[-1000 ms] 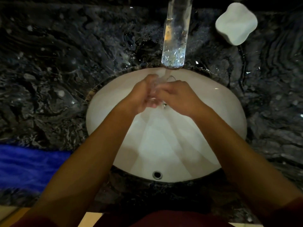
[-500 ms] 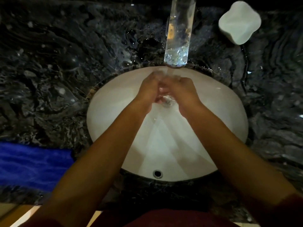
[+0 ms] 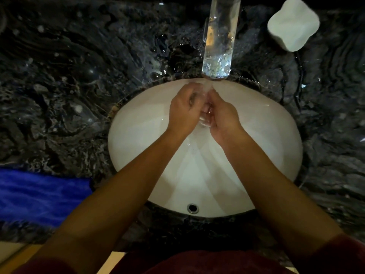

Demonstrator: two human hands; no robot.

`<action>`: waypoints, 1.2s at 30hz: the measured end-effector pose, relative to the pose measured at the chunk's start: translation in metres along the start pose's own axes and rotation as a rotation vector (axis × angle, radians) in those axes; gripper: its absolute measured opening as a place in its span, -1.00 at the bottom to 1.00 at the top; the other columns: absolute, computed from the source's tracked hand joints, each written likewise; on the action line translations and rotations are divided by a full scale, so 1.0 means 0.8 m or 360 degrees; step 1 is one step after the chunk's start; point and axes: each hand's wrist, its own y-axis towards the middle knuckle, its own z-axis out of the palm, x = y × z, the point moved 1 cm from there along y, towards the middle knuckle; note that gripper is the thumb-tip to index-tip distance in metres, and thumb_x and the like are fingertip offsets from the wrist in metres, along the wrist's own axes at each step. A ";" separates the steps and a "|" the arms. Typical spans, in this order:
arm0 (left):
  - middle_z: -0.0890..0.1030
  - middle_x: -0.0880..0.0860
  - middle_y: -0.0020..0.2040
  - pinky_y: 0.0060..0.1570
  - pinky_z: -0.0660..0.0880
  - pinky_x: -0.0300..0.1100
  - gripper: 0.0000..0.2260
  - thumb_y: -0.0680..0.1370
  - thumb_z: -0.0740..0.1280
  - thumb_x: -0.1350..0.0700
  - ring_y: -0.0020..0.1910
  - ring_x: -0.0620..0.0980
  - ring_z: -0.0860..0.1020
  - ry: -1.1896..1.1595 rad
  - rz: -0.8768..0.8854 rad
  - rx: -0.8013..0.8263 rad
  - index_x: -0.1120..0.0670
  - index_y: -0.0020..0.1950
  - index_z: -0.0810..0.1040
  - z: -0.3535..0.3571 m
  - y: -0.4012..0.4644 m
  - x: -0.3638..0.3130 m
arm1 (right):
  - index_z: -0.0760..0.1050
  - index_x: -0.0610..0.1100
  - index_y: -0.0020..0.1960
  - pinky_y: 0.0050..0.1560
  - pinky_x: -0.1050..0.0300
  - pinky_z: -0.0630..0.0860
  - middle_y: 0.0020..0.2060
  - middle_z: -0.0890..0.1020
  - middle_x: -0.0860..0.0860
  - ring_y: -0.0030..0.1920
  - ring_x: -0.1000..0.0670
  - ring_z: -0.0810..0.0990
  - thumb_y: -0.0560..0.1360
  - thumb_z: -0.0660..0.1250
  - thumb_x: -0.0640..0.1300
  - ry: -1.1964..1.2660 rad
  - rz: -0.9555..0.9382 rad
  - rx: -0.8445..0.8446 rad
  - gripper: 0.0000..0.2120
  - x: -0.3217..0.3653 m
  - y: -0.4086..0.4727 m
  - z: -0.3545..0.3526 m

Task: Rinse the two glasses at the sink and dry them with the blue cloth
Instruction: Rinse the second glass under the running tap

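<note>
both hands meet over the sink (image 3: 138, 135) with a glass (image 3: 204, 119) between them; the left hand (image 3: 182, 113) curls its fingers round the glass from one side, the right hand (image 3: 223, 117) wraps it from the other; water falls from the tap (image 3: 219, 42) just beyond the fingertips — onto the glass; the cloth (image 3: 39, 192) lies well to the left of the fingers; a white dish (image 3: 293, 24) sits far right — a second glass is not made out.

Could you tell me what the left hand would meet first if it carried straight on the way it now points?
Probably the glass that it grips with the right hand; beyond that the water stream under the faucet. Depth is unclear.
</note>
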 end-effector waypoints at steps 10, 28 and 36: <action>0.63 0.21 0.18 0.32 0.46 0.11 -0.54 0.68 0.19 -0.17 0.18 0.19 0.59 -0.1235 -0.0790 0.0635 0.17 0.30 0.61 -0.013 0.012 0.003 | 0.66 -0.23 0.16 0.13 -0.12 0.59 0.04 0.67 -0.24 0.05 -0.22 0.66 0.62 0.40 -0.06 0.0301 0.0097 0.0119 -0.75 0.014 0.014 -0.002; 0.75 0.03 -0.09 -0.18 0.69 -0.06 -0.73 0.65 0.30 -0.17 -0.13 0.04 0.75 -0.0521 -0.0886 0.0327 0.02 0.04 0.61 -0.008 0.008 -0.004 | 0.68 -0.23 -0.04 -0.06 0.02 0.67 -0.19 0.76 -0.18 -0.18 -0.09 0.74 0.63 0.32 -0.11 -0.0681 -0.0354 -0.0083 -0.77 0.019 -0.001 -0.016; 0.68 -0.01 -0.37 -0.35 0.64 -0.06 -0.80 0.62 0.24 0.04 -0.31 0.05 0.68 -0.0685 -0.1122 0.0207 0.08 -0.11 0.59 -0.014 0.020 0.012 | 0.65 -0.07 0.11 0.03 0.34 0.50 0.04 0.72 0.06 0.07 0.07 0.67 0.52 0.32 -0.17 -0.1210 -0.0947 -0.0189 -0.79 0.025 -0.037 -0.028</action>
